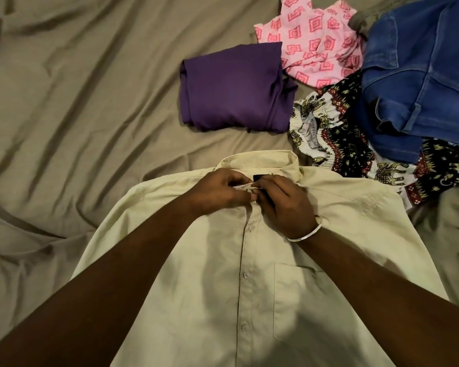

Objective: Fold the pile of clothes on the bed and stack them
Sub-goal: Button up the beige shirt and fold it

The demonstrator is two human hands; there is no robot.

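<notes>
Cream shirt [289,260] laid flat on bed [77,102], left hand [217,192] and right hand [281,200] both pinching its top placket below collar, folded purple garment [231,86] beyond, unfolded pile [382,88] at right

Both bare forearms reach forward from the bottom corners and converge toward the middle of the view. The left hand [220,193] is curled, back upward, thumb and fingertips pinching at the point where the two hands meet. The right hand [281,202] mirrors it, fingers bent inward and pinching at the same spot, knuckles raised. The two hands touch at the fingertips. A thin silver bangle [306,233] circles the right wrist
</notes>
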